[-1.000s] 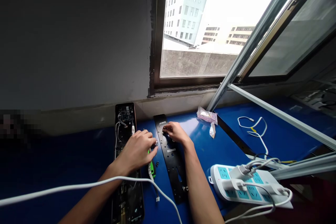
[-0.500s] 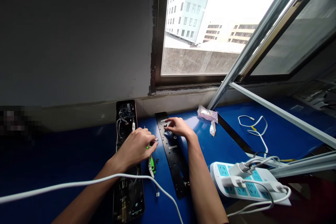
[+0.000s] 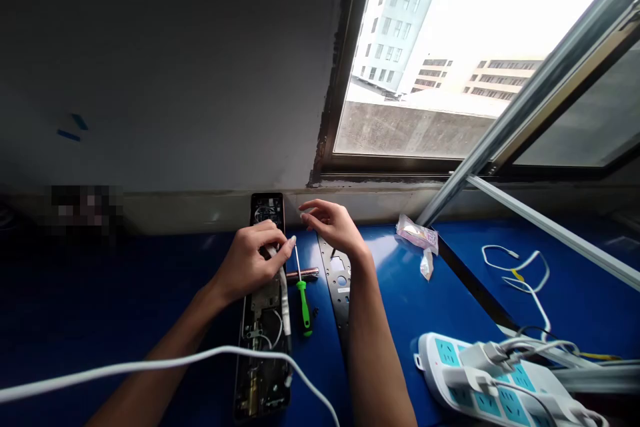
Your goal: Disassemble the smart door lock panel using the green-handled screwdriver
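My left hand (image 3: 257, 257) is closed over a long black device housing (image 3: 263, 360), its thumb and forefinger pinching a white-wrapped cable (image 3: 285, 307). The cable runs down along the housing's right side, and circuit boards and thin wires show inside. My right hand (image 3: 333, 227) is raised above the top of a flat plate with holes (image 3: 342, 287), fingers curved and apart, with nothing visible in them. Between the hands a screwdriver with a green handle (image 3: 305, 310) lies on the table, its shaft beside a short copper-coloured metal bar (image 3: 305, 275). Small dark screws (image 3: 315, 312) lie beside the handle.
A white power strip (image 3: 480, 380) with plugs sits at front right. Behind it lies a loose white cable (image 3: 525, 280). A plastic packet (image 3: 417, 235) rests near a slanting metal frame bar (image 3: 480, 147). Another white cable (image 3: 215, 352) crosses the foreground. A window stands behind.
My left hand has moved from above the screwdriver to the housing, and the white-wrapped cable now lies along the housing. The screwdriver is uncovered. My right hand has lifted toward the wall; the view has shifted.
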The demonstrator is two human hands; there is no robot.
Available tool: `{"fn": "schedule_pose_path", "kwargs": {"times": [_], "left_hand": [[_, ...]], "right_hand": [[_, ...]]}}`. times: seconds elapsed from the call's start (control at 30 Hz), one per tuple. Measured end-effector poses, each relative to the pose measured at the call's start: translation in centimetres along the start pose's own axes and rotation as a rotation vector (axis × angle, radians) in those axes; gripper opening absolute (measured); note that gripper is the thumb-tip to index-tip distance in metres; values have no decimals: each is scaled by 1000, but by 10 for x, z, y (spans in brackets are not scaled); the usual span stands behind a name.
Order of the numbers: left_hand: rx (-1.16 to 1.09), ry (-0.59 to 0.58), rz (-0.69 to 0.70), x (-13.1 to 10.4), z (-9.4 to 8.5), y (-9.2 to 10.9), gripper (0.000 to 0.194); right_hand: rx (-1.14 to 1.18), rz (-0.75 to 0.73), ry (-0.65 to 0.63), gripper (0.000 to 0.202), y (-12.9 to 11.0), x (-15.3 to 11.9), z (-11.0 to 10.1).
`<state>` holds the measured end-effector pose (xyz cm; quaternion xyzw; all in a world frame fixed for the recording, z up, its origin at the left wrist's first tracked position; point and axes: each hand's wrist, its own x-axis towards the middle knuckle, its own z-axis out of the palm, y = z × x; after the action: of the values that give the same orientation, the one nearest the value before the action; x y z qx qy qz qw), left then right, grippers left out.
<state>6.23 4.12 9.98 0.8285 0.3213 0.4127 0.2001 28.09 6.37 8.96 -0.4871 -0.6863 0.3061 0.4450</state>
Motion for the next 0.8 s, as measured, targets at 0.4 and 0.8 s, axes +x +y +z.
{"fn": "schedule_pose_path", "kwargs": {"times": [0.4, 0.8], "left_hand": [[-177, 115, -139, -6, -20, -21, 36], [-539, 192, -56, 0, -11, -16, 39]], "right_hand": [[17, -95, 362, 33, 15, -17, 86], [-245, -268, 274, 19, 19, 5, 94]]}}
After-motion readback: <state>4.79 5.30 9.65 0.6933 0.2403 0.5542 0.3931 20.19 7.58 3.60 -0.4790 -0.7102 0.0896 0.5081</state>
